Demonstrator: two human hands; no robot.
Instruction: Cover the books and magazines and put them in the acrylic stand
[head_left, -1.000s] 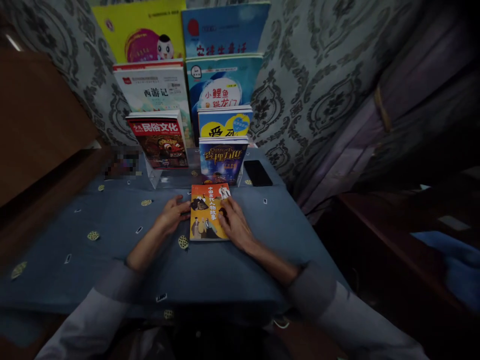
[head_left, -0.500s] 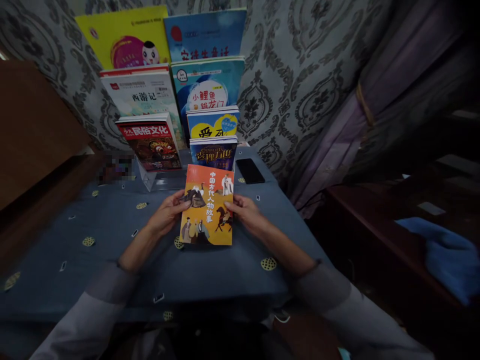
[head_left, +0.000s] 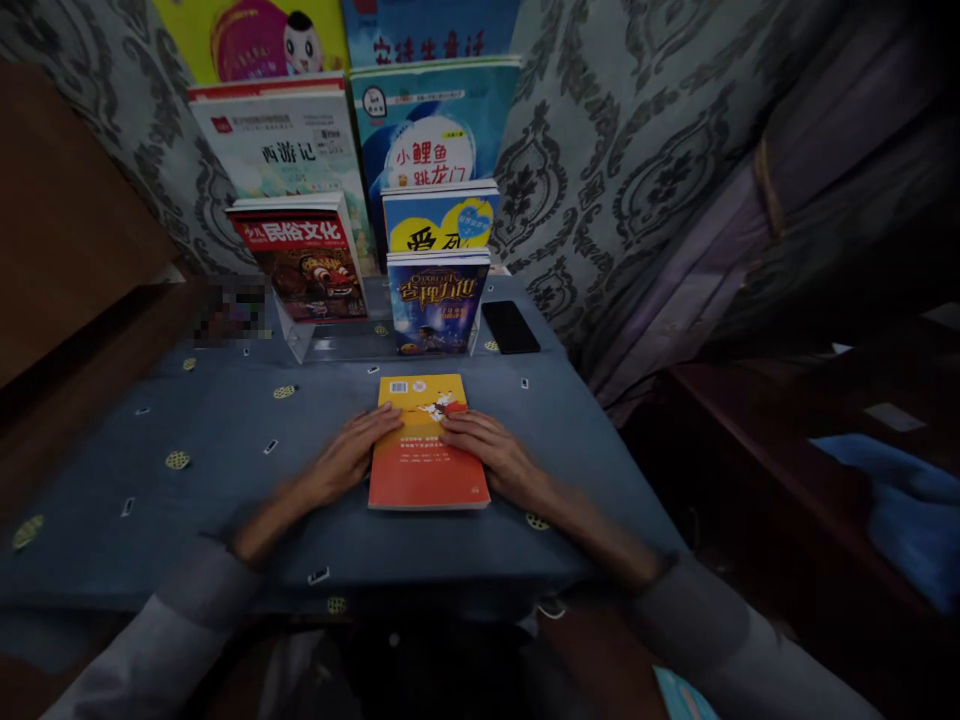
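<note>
A paperback book (head_left: 427,480) lies at the near middle of the table, its yellow and orange back cover facing up and a barcode at the far edge. My left hand (head_left: 358,452) grips its left side, fingers resting over the cover's edge. On the opposite side, my right hand (head_left: 495,455) holds the book with its fingers laid across the cover. Both thumbs are hidden. Just beyond the book, a clear display stand (head_left: 300,340) carries a red book (head_left: 311,270) on the left and a dark blue book (head_left: 435,305) on the right.
Behind these stand a white-green book (head_left: 292,150), a teal book (head_left: 442,110) and several others, against a patterned curtain (head_left: 600,110). A black phone (head_left: 511,327) lies right of the stand on the blue tablecloth (head_left: 225,510). Blue cloth (head_left: 900,520) hangs at far right.
The book has been turned from its front cover, held tilted up before the stand, to its back cover. It is now lower and nearer me, and the dark blue book is uncovered.
</note>
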